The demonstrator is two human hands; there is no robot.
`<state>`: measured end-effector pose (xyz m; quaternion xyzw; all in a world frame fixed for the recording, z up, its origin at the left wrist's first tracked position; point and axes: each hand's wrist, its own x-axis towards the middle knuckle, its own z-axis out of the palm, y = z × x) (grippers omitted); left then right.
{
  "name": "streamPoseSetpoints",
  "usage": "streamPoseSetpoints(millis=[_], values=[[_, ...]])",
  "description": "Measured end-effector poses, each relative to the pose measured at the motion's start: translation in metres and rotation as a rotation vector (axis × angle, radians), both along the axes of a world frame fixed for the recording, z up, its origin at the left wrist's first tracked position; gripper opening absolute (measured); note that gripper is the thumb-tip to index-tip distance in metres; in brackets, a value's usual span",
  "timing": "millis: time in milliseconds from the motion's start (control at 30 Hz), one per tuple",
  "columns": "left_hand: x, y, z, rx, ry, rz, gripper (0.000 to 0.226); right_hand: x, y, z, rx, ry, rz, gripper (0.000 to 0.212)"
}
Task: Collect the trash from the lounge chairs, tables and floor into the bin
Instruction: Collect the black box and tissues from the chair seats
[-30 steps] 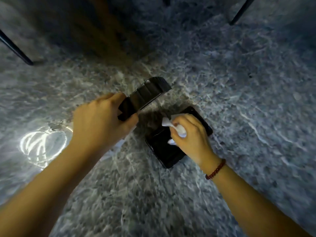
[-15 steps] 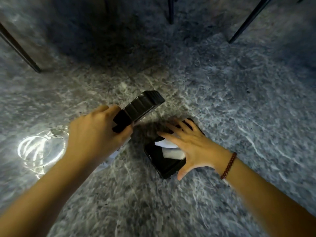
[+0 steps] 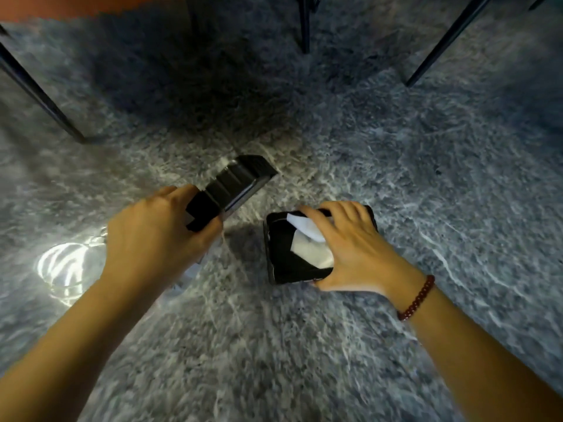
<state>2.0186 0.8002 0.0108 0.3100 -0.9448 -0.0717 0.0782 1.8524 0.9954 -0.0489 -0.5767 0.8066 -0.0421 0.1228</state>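
Head cam looks pretty much straight down at a grey marbled floor (image 3: 274,345), with both hands in shot.

The left hand (image 3: 155,236) has its fingers curled tight round the near end of a ribbed black container (image 3: 234,187), so that's a proper grip. The container is up off the floor and tilted, with its far end pointing up and to the right.

The right hand (image 3: 356,248) is down on a black tray (image 3: 280,239) that sits flat on the floor, just right of the left hand and not touching the held container. The hand spans the tray, with the fingers hooked over the far rim and the thumb against the near edge, so it's gripping the tray itself. A crumpled white napkin (image 3: 310,251) lies inside the tray, partly under the palm, with one corner poking out by the index finger. There's a red bead bracelet (image 3: 417,300) on that wrist.

Something pale sticks out from under the left wrist (image 3: 189,272), but it's too blurry to say what. Left of it, a bright glare patch (image 3: 64,266) shines on the floor. Further back, three thin black furniture legs stand on the floor, one at far left (image 3: 39,95), one in the middle (image 3: 304,25) and one on the right (image 3: 447,41), with heavy shadow between them.
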Motion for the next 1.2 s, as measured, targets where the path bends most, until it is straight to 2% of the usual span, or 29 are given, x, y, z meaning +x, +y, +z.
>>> streamPoseSetpoints(millis=[200,333,567,800,967,1067,1200], values=[[0.008,-0.007,0.147,-0.025,-0.009,-0.043,0.028,0.004,-0.015,0.16,-0.02,-0.001,-0.044,0.107],[0.016,-0.019,0.277,-0.023,-0.052,-0.033,0.032,0.002,-0.038,0.301,-0.034,0.01,-0.027,0.104],[0.039,-0.034,0.525,-0.037,0.035,0.056,0.038,0.013,-0.075,0.56,-0.076,0.05,0.055,0.112],[0.075,-0.063,0.741,-0.184,0.087,0.207,0.033,0.027,-0.134,0.772,-0.176,0.074,0.219,0.11],[0.113,-0.106,0.834,-0.322,0.123,0.389,0.025,0.047,-0.207,0.872,-0.29,0.145,0.32,0.115],[0.14,-0.138,0.865,-0.388,0.147,0.466,0.031,0.069,-0.264,0.907,-0.324,0.191,0.4,0.118],[0.184,-0.194,0.887,-0.435,0.153,0.567,0.025,0.111,-0.347,0.938,-0.347,0.211,0.503,0.114]])
